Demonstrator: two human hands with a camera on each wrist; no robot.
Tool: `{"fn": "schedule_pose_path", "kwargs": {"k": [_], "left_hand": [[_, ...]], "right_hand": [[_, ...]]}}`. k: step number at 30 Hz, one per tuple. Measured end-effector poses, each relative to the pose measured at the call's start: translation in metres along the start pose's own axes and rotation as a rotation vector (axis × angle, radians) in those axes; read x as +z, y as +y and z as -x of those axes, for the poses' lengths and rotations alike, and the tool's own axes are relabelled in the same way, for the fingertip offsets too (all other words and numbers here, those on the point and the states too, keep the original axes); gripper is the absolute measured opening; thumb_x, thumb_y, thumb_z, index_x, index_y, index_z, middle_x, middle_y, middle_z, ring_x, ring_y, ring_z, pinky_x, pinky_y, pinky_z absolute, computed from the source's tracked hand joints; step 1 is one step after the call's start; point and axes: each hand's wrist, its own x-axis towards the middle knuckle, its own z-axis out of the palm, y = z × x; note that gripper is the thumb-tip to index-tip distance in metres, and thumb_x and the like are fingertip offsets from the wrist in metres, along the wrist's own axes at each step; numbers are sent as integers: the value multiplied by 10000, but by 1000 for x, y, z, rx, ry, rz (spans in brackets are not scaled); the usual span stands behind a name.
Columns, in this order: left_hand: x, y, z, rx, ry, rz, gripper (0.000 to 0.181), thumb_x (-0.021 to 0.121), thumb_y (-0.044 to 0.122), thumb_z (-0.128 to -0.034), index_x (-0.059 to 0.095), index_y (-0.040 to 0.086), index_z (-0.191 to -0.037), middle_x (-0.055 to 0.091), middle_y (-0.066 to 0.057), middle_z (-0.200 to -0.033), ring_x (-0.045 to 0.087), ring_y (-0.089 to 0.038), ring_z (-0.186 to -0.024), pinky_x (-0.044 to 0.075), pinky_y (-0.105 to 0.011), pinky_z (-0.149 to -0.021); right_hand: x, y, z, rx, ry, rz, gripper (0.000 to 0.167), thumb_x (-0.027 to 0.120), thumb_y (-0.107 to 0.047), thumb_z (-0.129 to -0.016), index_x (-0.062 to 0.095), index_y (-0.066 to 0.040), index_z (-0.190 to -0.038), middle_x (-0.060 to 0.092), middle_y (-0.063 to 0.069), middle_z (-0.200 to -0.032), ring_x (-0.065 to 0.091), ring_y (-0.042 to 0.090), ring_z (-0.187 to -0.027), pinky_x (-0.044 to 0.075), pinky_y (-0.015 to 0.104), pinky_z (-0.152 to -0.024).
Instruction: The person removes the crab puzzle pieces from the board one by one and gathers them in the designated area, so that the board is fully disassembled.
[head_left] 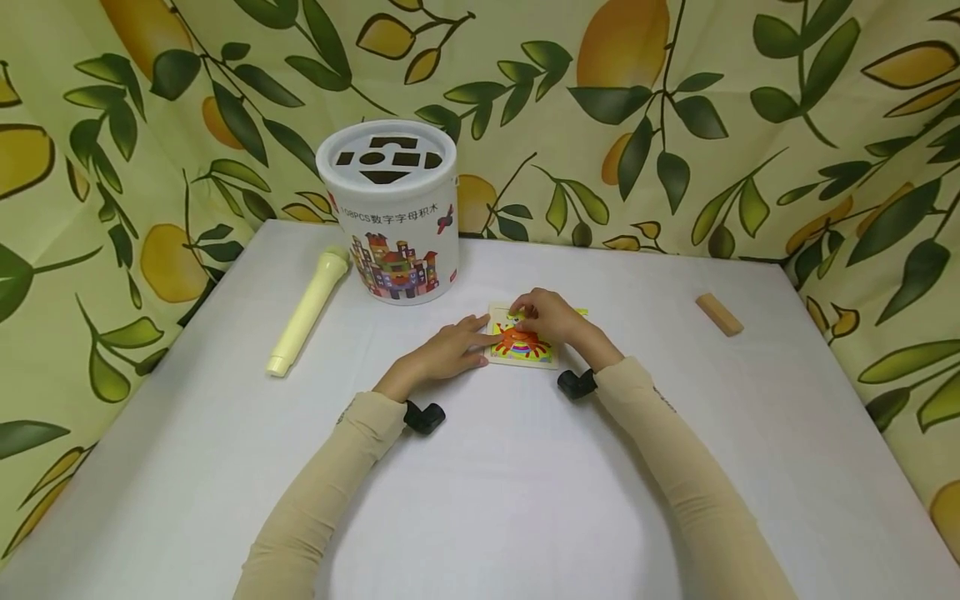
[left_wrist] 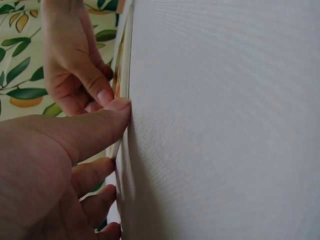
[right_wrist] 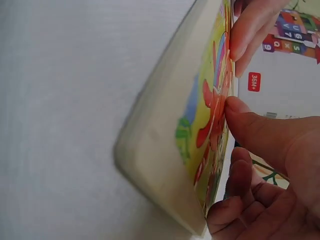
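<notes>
On the tabletop (head_left: 487, 483), a bucket (head_left: 401, 225) stands near the back edge. My left hand (head_left: 447, 348), fingers loosely straight, touches the puzzle (head_left: 521, 351), midway between the side edges; my right hand (head_left: 553, 315) bends over it, whether pinching I can't tell.

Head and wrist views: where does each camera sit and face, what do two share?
Head: worn there, facing forward and down at the table; left hand, right hand, sleeves show.
Left wrist: worn there, facing the crab board edge-on; both hands.
Right wrist: worn there, facing its picture; both hands.
Head and right wrist share the tub.
</notes>
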Motion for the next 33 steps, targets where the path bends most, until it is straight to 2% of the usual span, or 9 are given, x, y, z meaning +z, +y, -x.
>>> {"fn": "schedule_pose_path", "kwargs": {"k": [5, 15, 24, 33], "left_hand": [[-3, -1, -1, -3, 5, 0, 459, 531, 257, -930, 443, 182, -1373, 205, -138, -1524, 139, -348, -1412, 185, -552, -1107], [-8, -1, 0, -9, 12, -5, 454, 536, 241, -928, 450, 179, -1369, 211, -135, -1522, 143, -343, -1412, 182, -553, -1107], [-3, 2, -2, -8, -1, 11, 446, 530, 233, -931, 453, 172, -1366, 205, -139, -1522, 148, -349, -1409, 180, -543, -1112], [0, 2, 0, -27, 2, 39, 448, 535, 230, -928, 454, 182, -1366, 209, -128, -1524, 144, -341, -1412, 177, -536, -1115]], "right_hand": [[-3, -1, -5, -30, -26, 32, 226, 615, -117, -874, 615, -75, -1095, 510, 94, -866, 452, 213, -810, 375, 289, -706], [-6, -4, -6, -43, -21, 29, 227, 614, -108, -874, 610, -78, -1099, 467, 98, -852, 431, 210, -787, 358, 275, -672], [-3, 0, 1, -51, -9, 28, 221, 606, -83, -874, 603, -67, -1095, 461, 105, -855, 423, 205, -777, 365, 274, -676], [2, -1, 4, -58, -15, 27, 214, 582, -74, -887, 578, -63, -1101, 454, 110, -872, 434, 203, -762, 369, 270, -667]]}}
